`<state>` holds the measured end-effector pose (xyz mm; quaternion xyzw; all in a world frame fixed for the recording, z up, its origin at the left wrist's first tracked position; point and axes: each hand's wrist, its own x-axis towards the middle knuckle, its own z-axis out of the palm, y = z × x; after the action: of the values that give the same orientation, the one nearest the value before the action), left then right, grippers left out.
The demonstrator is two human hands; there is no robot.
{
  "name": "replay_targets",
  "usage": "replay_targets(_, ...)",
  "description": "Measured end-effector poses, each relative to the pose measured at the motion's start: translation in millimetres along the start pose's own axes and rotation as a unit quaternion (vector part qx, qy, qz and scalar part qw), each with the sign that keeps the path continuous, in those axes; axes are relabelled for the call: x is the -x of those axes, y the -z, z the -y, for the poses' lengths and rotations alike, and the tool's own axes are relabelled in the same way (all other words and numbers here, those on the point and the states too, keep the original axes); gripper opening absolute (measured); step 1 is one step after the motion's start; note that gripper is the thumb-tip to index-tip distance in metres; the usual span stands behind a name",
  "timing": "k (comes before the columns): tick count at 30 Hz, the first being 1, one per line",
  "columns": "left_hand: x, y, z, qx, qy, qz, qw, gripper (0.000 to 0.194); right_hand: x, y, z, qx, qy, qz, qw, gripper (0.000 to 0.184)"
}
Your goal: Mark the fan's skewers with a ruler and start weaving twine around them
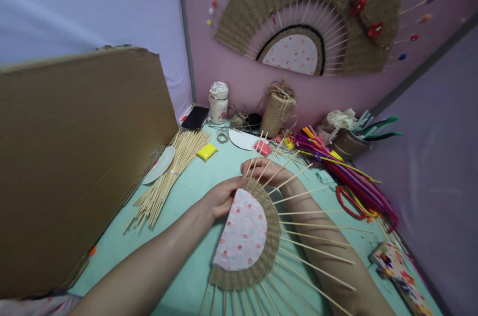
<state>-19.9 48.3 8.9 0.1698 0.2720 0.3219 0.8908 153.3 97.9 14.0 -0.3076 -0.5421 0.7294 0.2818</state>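
Woven fan (244,231), upper end in left grip (223,197)

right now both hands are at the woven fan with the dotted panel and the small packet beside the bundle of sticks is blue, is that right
Not quite: the head view shows that the small packet beside the bundle of sticks is yellow. The left hand and right hand are indeed at the woven fan with the dotted panel.

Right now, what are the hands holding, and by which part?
The left hand grips the half-round fan by its upper end; the right hand is at the upper sticks, its hold unclear.
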Motion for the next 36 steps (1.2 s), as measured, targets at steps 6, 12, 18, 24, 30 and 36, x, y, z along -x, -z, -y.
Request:
replay_targets(6,-2.0,2.0,0.0,0.002,-0.001,-0.021,1.000,0.009,-0.2,-4.0,1.9,-0.018,0.003,0.004,1.000,0.022)
replay_targets(12,-1.8,0.5,0.5,0.000,-0.006,-0.026,1.000,0.008,-0.9,-3.9,0.4,-0.021,-0.008,-0.003,1.000,0.024)
replay_targets(18,-0.6,-3.2,0.9,0.005,-0.022,-0.033,0.999,0.009,-1.6,-3.9,0.6,-0.033,-0.009,-0.018,0.999,0.024)
replay_targets(24,-0.6,-2.9,1.2,-0.009,-0.049,-0.035,0.998,0.014,-1.9,-0.8,-1.1,-0.055,-0.004,-0.030,0.998,0.025)
replay_targets(30,-2.2,-0.5,1.3,-0.015,-0.058,-0.028,0.998,0.015,-1.2,2.8,-0.4,-0.071,-0.004,-0.040,0.997,0.025)
replay_targets(36,-2.9,2.0,-5.6,-0.015,-0.066,-0.025,0.997,0.010,-1.3,0.6,4.9,-0.085,0.006,-0.102,0.991,0.026)
